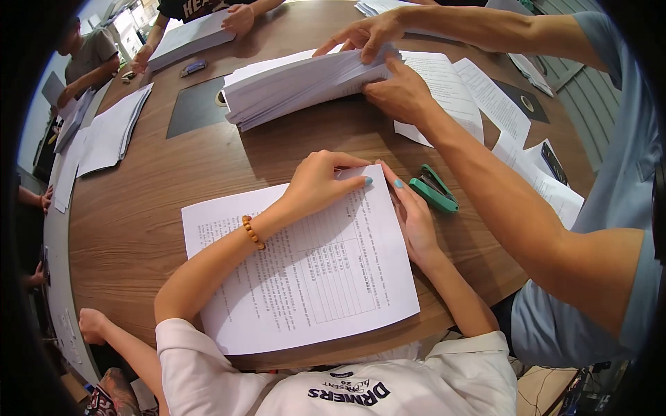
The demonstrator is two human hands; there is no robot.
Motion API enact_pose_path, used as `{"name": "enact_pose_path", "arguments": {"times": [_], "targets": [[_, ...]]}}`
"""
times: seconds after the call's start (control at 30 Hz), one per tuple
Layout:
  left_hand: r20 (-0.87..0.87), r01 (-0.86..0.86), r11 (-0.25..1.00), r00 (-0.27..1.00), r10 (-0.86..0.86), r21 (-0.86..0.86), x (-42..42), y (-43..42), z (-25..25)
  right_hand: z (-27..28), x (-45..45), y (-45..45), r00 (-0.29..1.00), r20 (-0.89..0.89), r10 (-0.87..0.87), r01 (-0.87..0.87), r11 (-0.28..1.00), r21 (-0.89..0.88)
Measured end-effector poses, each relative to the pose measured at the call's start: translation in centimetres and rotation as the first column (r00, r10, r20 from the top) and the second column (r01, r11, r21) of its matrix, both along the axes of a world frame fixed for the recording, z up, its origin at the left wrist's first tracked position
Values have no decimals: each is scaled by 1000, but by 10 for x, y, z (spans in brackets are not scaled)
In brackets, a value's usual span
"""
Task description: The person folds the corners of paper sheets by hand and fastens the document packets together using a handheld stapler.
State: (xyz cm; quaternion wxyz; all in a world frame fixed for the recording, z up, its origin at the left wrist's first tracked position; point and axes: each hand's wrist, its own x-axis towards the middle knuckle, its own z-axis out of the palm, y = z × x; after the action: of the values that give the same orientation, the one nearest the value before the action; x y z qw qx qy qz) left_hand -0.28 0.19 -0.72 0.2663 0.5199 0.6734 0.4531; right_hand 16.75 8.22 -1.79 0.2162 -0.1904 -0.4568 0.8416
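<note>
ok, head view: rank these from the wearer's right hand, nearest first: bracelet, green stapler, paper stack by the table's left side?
From the right hand:
1. Green stapler: close by, just to its right.
2. Bracelet: well off to the left.
3. Paper stack: farthest, far left and higher in the view.

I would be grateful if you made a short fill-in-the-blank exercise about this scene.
1. The stapler beside the wearer's right hand is coloured ____.
2. The beaded bracelet is on the wearer's ____ wrist.
3. The co-worker's arm reaching to the thick paper stack has a sleeve coloured ____.

Missing words: green; left; blue.
</note>
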Motion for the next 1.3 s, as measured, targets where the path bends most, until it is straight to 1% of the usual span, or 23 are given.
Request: {"name": "enact_pose_path", "arguments": {"times": [0.07,0.17,0.5,0.9,1.3], "targets": [[-36,13,1000,999,-14,-12,0,0,0,0,0,0,1000,2,-9,9,1000,2],[1,-4,1000,1000,4,-6,2,0,2,1,0,0,1000,18,-12,12,999,35],[9,-10,1000,1000,10,-6,2,-1,3,2,1,-1,1000,11,-5,5,999,48],[-25,7,1000,1000,-7,2,1,-1,3,3,0,-1,1000,15,-13,12,1000,27],[-24,6,999,1000,-6,37,1,-2,2,6,0,-3,999,37,6,-9,997,74]]}}
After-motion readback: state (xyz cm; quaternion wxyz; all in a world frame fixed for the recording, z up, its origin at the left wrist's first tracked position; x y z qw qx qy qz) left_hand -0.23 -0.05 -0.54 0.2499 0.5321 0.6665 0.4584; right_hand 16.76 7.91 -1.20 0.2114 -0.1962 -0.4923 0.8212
